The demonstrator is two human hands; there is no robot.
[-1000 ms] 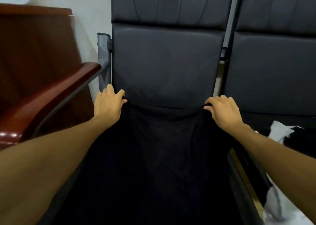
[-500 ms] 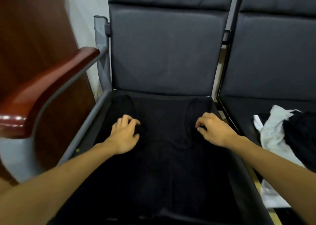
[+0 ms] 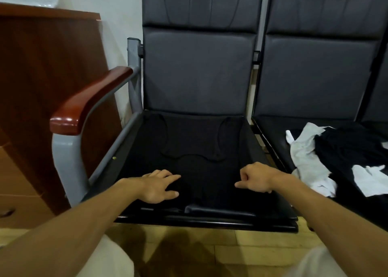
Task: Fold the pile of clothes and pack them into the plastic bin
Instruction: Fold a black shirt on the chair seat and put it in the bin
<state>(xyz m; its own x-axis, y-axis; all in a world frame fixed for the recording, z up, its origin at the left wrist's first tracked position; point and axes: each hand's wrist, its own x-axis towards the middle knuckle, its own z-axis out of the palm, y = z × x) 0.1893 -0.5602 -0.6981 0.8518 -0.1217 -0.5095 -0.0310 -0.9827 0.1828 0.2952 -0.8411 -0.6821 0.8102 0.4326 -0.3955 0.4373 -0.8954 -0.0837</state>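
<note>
The black garment point(image 3: 195, 146) is laid flat on the chair seat point(image 3: 273, 224) for folding, pressed near the seat's front by the spread left hand point(image 3: 156, 185); the curled right hand's point(image 3: 255, 180) grip cannot be told.

Matt black cloth garment point(image 3: 189, 150); glossy wooden armrest point(image 3: 90, 100); grey metal frame point(image 3: 67, 161).

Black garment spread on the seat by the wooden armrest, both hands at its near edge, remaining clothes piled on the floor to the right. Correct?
Not the floor: the head view shows the pile of clothes on the neighbouring seat to the right. The black garment, left hand and right hand are as stated.
</note>
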